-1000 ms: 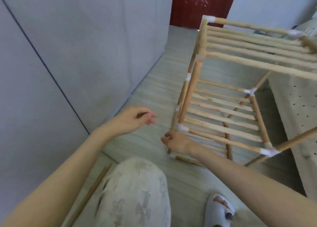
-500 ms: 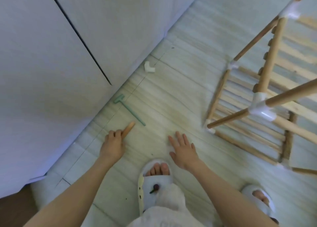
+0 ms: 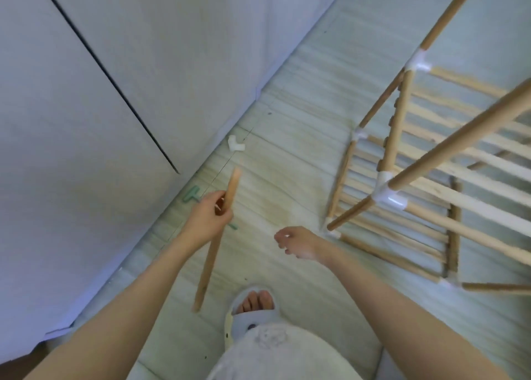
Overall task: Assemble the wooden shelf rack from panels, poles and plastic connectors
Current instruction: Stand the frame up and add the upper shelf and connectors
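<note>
Rack (image 3: 416,178) stands part-built on the floor (image 3: 287,178), to the person's right. Head view: the left hand (image 3: 211,216) grips a loose pole (image 3: 218,236) near its upper third, clear of the floor; the pole's long axis runs from near the foot up toward the wall (image 3: 143,63). The right hand (image 3: 298,243) holds nothing, fingers loosely curled, and is the nearer hand to the rack's open lower corner connector (image 3: 389,197). The pole must likely travel rightward to reach it. A spare white connector (image 3: 236,144) and a green tool (image 3: 192,196) lie by the wall base.
</note>
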`<state>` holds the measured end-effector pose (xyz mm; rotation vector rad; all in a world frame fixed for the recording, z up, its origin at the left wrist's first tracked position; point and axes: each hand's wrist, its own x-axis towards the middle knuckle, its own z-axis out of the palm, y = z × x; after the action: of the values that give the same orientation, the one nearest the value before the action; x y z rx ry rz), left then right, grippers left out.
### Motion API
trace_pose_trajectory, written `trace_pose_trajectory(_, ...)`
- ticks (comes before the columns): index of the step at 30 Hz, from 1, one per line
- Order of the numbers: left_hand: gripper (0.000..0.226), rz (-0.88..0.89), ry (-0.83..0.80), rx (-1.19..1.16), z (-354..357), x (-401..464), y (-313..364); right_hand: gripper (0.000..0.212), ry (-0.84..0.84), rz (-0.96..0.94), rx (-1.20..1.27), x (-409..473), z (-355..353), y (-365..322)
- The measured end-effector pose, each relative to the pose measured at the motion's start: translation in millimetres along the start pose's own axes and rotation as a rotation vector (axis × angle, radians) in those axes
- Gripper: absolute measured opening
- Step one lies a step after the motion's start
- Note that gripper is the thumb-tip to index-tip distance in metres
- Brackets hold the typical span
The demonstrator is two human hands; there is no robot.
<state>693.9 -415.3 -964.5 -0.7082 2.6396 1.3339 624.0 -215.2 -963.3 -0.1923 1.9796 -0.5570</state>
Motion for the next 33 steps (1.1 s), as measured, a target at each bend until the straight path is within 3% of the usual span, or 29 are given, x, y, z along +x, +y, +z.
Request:
trace_pose_trajectory(3, 0.02, 0.036, 0.108, -0.235, -31.7, -7.9, 62.0, 0.034, 0.042, -0.138, 0.194, -42.7, -25.3, -30.0)
trace_pose_trajectory(8, 0.02, 0.214, 0.2, -0.657, -81.8, -51.3, 159.4, 0.047, 0.261, -0.444, -0.029, -117.5, -61.3, -61.8)
trace_pose_trajectory(12, 0.013, 0.319, 0.167, -0.986, -104.6, -88.9, 217.3, 0.036, 0.424, -0.58, -0.106, -182.1, -85.6, -58.3)
trace_pose_trajectory(19, 0.014, 0.406, -0.026, -1.339, -95.4, -131.8, 289.5, 0.012, 0.54, -0.684, 0.213, -307.3, -141.3, -1.4)
trace_pose_trajectory(22, 0.013, 0.417, -0.075, -1.406, -86.5, -137.7, 314.5, 0.02, 0.544, -0.748, 0.48, -347.7, -159.5, 34.8)
trace_pose_trajectory(25, 0.014, 0.481, -0.164, -1.421, -72.7, -142.4, 340.7, 0.023, 0.492, -0.906, 1.037, -368.6, -173.7, 62.1)
trace_pose_trajectory(29, 0.009, 0.445, -0.248, -1.281, -43.3, -154.2, 374.9, 0.021, 0.636, -0.969, 1.407, -373.4, -188.3, 80.9)
trace_pose_trajectory(31, 0.025, 0.384, -0.274, -0.971, -28.1, -162.1, 387.6, 0.025, 0.768, -0.956, 1.465, -371.7, -193.3, 89.6)
trace_pose_trajectory(33, 0.033, 0.455, -0.253, -0.576, -13.2, -172.1, 395.7, 0.028, 0.896, -0.929, 1.452, -371.4, -196.7, 97.7)
